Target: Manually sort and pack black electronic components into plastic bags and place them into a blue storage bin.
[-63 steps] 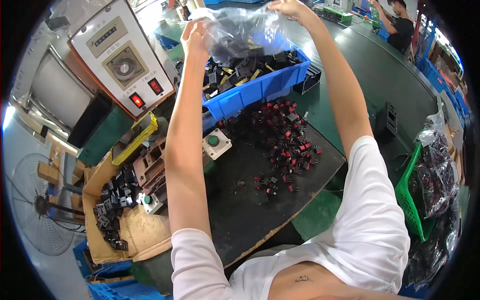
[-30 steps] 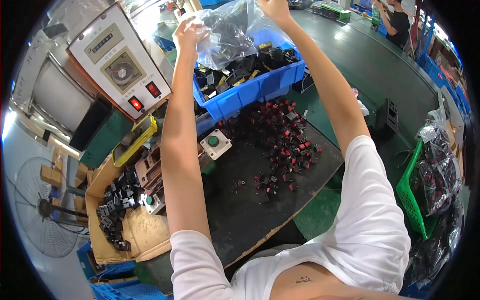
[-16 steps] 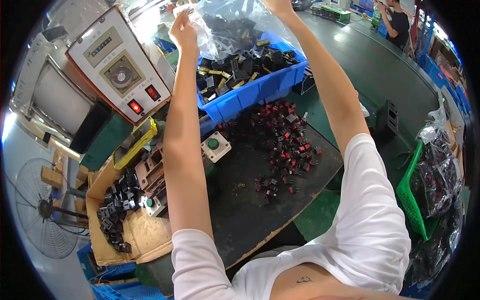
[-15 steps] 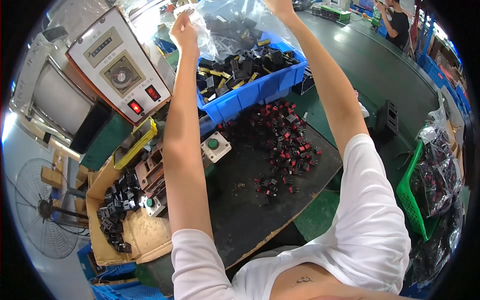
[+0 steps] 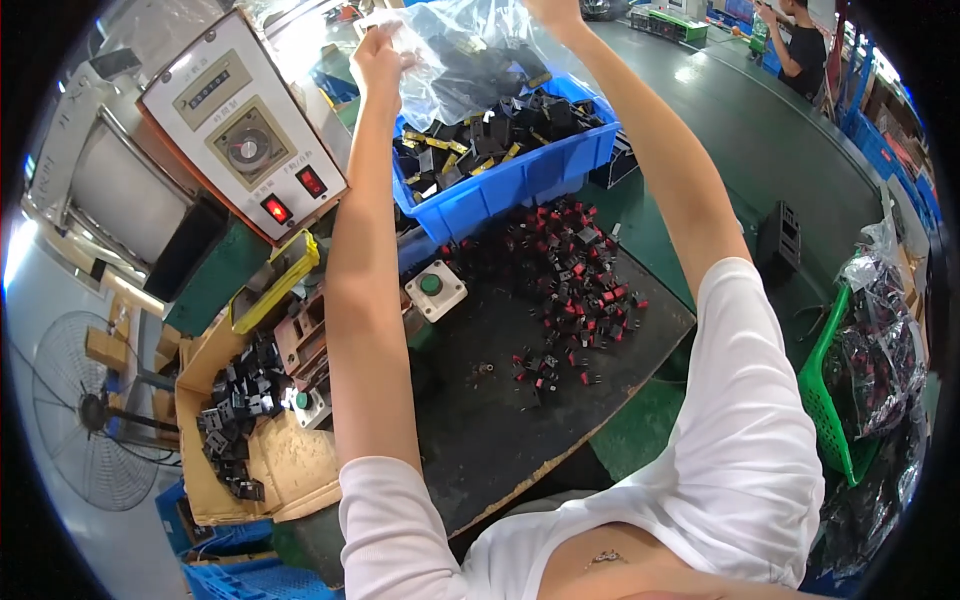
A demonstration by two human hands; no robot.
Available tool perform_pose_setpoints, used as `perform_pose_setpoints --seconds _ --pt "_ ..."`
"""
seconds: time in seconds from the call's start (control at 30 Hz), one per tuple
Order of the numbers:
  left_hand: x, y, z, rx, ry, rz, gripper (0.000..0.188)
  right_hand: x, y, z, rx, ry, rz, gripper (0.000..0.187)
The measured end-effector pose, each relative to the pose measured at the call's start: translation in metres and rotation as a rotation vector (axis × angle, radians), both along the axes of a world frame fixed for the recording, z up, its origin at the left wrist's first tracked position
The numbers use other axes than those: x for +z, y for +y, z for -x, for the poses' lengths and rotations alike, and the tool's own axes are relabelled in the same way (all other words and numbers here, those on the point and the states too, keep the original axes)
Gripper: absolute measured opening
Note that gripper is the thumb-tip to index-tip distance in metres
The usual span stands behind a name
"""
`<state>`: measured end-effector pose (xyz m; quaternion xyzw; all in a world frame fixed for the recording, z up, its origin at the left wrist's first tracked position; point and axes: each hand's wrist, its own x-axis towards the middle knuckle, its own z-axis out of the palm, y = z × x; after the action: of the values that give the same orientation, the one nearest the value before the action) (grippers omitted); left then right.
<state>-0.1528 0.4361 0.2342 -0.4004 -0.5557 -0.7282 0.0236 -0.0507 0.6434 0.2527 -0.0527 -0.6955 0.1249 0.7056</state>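
Note:
A clear plastic bag [image 5: 440, 68] spans the space between my raised hands, over a blue bin [image 5: 510, 180]. My left hand [image 5: 378, 65] is closed on the bag's left edge. At the picture's upper edge my right hand [image 5: 555, 10] meets the bag's other side, its fingers mostly cut off from view. Dark parts [image 5: 505, 70] show through the film, low in the bag. Black housings with yellow pieces [image 5: 490, 138] fill the bin beneath. Nearer to me, small black-and-red parts [image 5: 590, 290] lie heaped on the dark worktable [image 5: 470, 420].
A control box [image 5: 245, 130] with a dial and red switches stands left, beside green push buttons [image 5: 430, 284]. Black parts lie in a cardboard box [image 5: 290, 470]. A fan [image 5: 95, 410] is far left. Right are a green basket [image 5: 815, 385] and a wide green surface [image 5: 740, 140]; another person [image 5: 800, 50] is beyond.
My left hand has shifted slightly right with the bag. The bag's film sits a little differently above the bin, and the whole view has moved slightly.

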Motion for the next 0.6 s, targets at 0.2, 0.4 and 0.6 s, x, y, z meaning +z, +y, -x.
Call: perform_pose_setpoints --seconds 0.2,0.4,0.6 --pt "-0.031 -0.019 0.021 -0.073 -0.181 0.247 0.031 -0.004 -0.026 -0.015 0.463 0.108 0.053 0.020" --pt "-0.042 -0.022 0.010 0.055 0.026 0.296 0.021 0.006 -0.009 -0.030 0.237 -0.329 0.120 0.023" --pt "-0.030 0.008 -0.009 0.188 0.043 0.103 0.020 -0.001 0.018 -0.029 0.168 -0.120 0.049 0.024"
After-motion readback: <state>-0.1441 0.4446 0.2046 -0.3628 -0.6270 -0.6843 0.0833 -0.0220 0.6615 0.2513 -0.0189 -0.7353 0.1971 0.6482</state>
